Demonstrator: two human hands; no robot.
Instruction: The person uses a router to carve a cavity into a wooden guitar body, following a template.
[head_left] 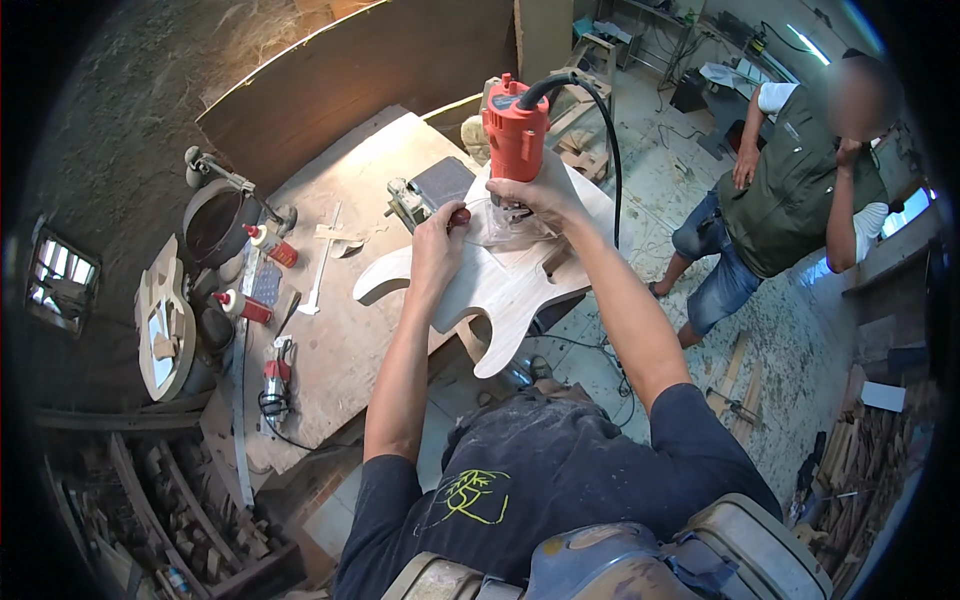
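A red handheld router [516, 140] stands upright on a pale wooden electric-guitar body [490, 285] with two curved horns. My right hand [540, 195] is wrapped round the router's lower part. Between the fingers of my left hand [437, 245] is a small dark red knob [460, 216], close to the router's base; whether it belongs to the router I cannot tell. Under the router lies a clear base plate [500, 232], partly covered by my hands. A thick black cord [612, 130] arches from the router's top and drops along the right side.
The workbench [340, 385] carries two red-and-white bottles [272, 246], a small red-and-silver power tool [277, 380] and a metal vise [408, 203]. A second guitar body [165, 325] stands at left. A person in a green vest [790, 190] stands at right. Wood strips [735, 375] lie on the floor.
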